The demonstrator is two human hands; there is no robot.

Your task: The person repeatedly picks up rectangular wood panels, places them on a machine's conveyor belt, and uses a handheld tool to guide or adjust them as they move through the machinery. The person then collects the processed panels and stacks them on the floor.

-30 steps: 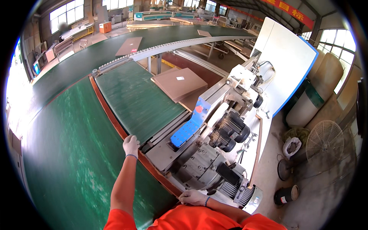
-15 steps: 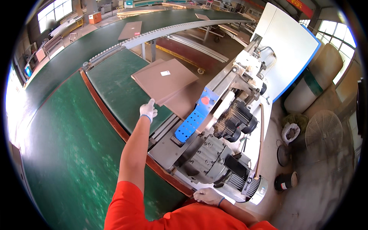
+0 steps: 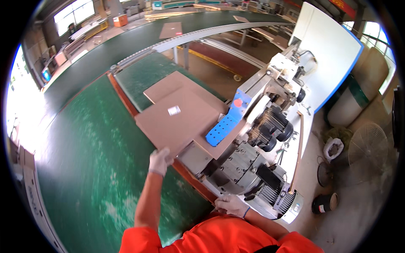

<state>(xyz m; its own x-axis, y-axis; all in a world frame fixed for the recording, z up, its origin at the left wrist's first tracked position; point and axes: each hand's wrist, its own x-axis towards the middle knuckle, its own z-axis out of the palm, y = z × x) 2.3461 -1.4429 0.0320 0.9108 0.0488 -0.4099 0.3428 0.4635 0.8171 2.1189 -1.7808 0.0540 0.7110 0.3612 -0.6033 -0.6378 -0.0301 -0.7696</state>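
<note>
My left hand (image 3: 160,161), in a whitish glove, pinches the near corner of a brown flat panel (image 3: 181,128). The panel has a small white label and lies over other brown panels (image 3: 173,82), overhanging the orange-brown edge strip toward the green belt. Part of a lower panel (image 3: 228,142) shows beside the perforated blue guard (image 3: 221,130) of the machine. My right hand (image 3: 231,205), also gloved, is held low in front of my body by the machine's near end. Its fingers are curled, and whatever may be in them is hidden.
A wide green conveyor belt (image 3: 97,156) curves along the left, carrying another brown panel (image 3: 171,30) at the far side. Motors (image 3: 270,126) and a tall white machine housing (image 3: 327,55) stand at the right. Beyond are a floor fan (image 3: 369,147) and a black bucket (image 3: 325,203).
My left hand has drawn the labelled panel nearer and leftward over the edge strip, uncovering panels beneath. The view has shifted somewhat. My right hand stays low near my body.
</note>
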